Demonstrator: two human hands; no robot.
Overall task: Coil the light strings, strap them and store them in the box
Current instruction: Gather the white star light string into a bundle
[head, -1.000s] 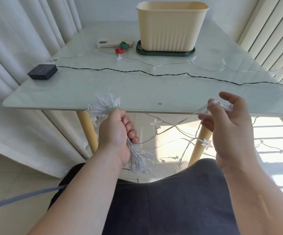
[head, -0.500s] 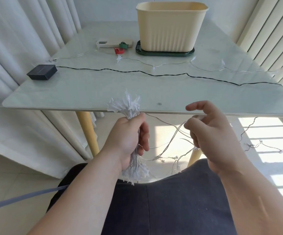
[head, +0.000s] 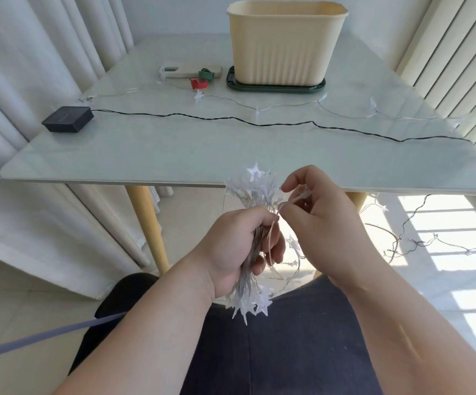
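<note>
My left hand [head: 239,249] grips a coiled bundle of clear star lights [head: 255,189], stars sticking out above and below the fist. Right beside it, my right hand [head: 319,220] pinches a strand of the same string at the bundle's top. Loose strands trail down over my lap to the floor. The cream box [head: 283,42] stands on a dark green lid at the far side of the table [head: 174,155]. A red strap [head: 198,83] and a green strap [head: 206,75] lie left of the box.
A black light string [head: 231,118] with a black battery box [head: 68,119] crosses the table. Another clear star string [head: 288,105] lies behind it. A phone-like case [head: 179,72] sits near the straps. More string lies on the sunlit floor [head: 430,243]. Curtains hang left, blinds right.
My right hand has moved left and brought its strand up against the bundle. My left hand has shifted right and turned the bundle upright below the table edge.
</note>
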